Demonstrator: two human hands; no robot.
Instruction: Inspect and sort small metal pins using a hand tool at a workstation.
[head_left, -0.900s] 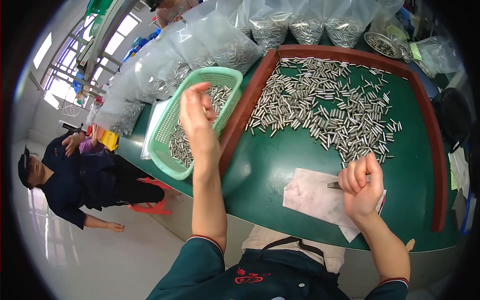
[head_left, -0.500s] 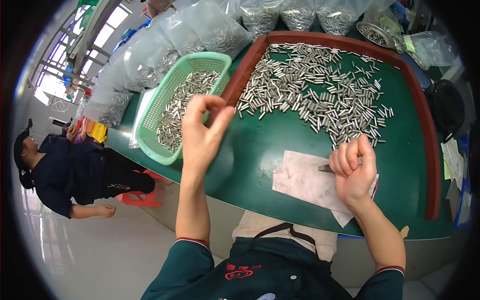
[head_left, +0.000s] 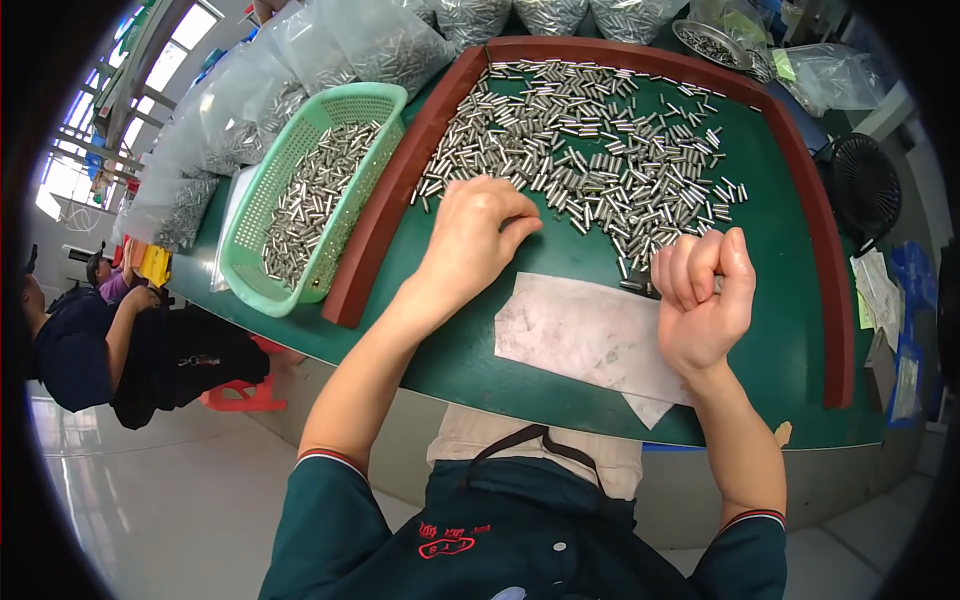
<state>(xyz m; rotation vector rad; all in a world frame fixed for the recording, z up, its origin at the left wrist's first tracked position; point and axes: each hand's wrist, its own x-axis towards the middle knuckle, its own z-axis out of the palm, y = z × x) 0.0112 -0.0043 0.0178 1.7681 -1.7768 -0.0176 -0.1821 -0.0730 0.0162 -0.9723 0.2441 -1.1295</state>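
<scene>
Many short shiny metal pins [head_left: 570, 140] lie loose on the green table top [head_left: 590, 258]. My left hand [head_left: 478, 238] is over the table at the near left edge of the pins. Its fingers are curled and the thumb comes close to the index finger; whatever they hold, if anything, is hidden. My right hand [head_left: 703, 300] is closed, palm side up, at the near edge of the pins. A short dark grey metal piece [head_left: 638, 288] juts out on its left side; the rest is hidden by the fingers. A stained white cloth or paper [head_left: 585, 330] lies between my hands.
A dark red raised border [head_left: 385, 200] edges the work area. Left of it stands a green perforated basket [head_left: 250, 225] with more pins. Clear bags of pins [head_left: 390, 50] line the back. A metal dish [head_left: 712, 45] and black fan [head_left: 862, 190] are on the right. A person [head_left: 90, 340] sits at left.
My left hand has moved right, from beside the basket to over the table, its fingers closer together. My right hand has come up slightly toward the pins, still closed. The whole view has shifted.
</scene>
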